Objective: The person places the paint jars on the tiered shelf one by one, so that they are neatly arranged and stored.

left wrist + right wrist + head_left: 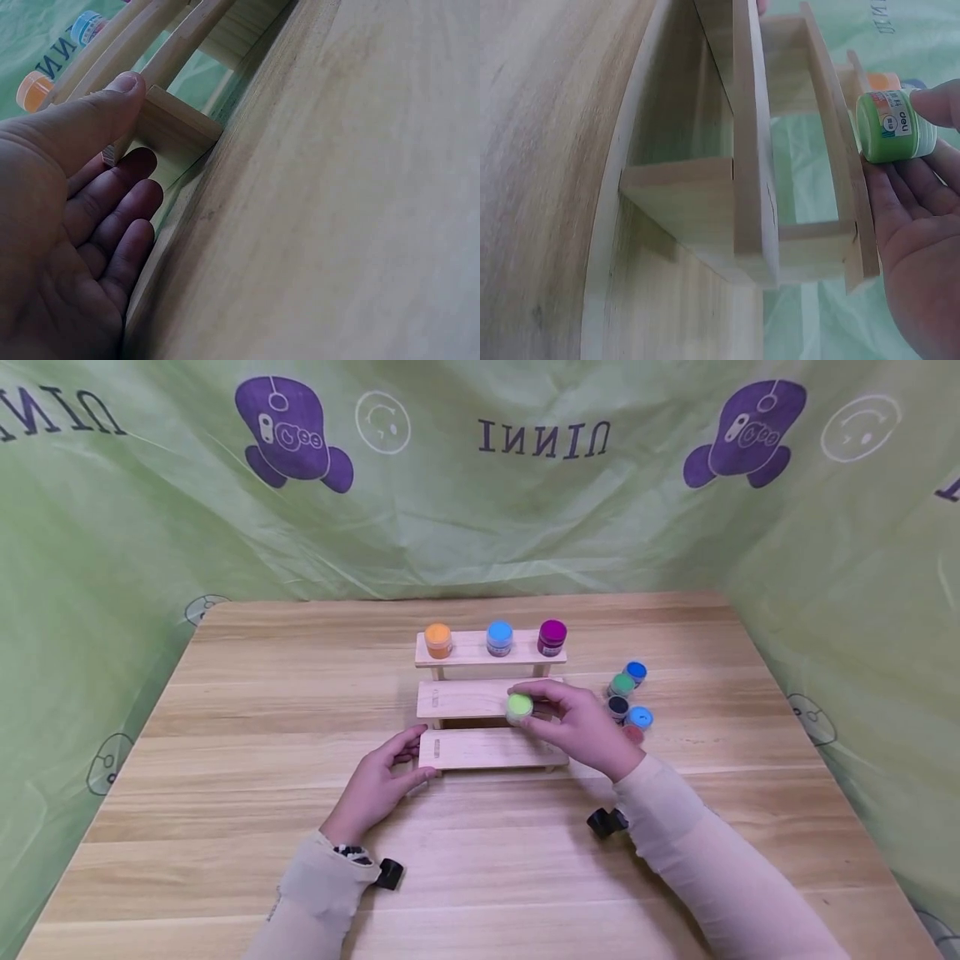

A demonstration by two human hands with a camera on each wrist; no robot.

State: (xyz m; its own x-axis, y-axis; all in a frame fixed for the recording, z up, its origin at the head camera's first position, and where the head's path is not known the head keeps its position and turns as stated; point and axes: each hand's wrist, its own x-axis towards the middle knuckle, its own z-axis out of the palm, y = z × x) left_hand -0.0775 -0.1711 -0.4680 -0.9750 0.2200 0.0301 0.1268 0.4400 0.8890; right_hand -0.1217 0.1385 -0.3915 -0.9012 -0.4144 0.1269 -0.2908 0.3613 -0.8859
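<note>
A three-tier wooden display stand (480, 748) sits in the middle of the table. My left hand (381, 785) grips the left end of its lowest tier, thumb at the front edge and fingers round the side. My right hand (581, 724) pinches a small light-green paint jar (891, 126) between thumb and fingers, its lid up in the head view. That jar is at the right part of the middle tier (465, 697), close by its board. Along the top tier stand an orange jar (438, 641), a light-blue jar (499, 638) and a purple jar (552, 637).
Right of the stand, several more jars cluster on the table: a dark-blue one (635, 672), a green one (621, 685), a black one (618, 707), a blue one (640, 718) and a reddish one (634, 734). A green printed curtain (480, 527) hangs behind the table.
</note>
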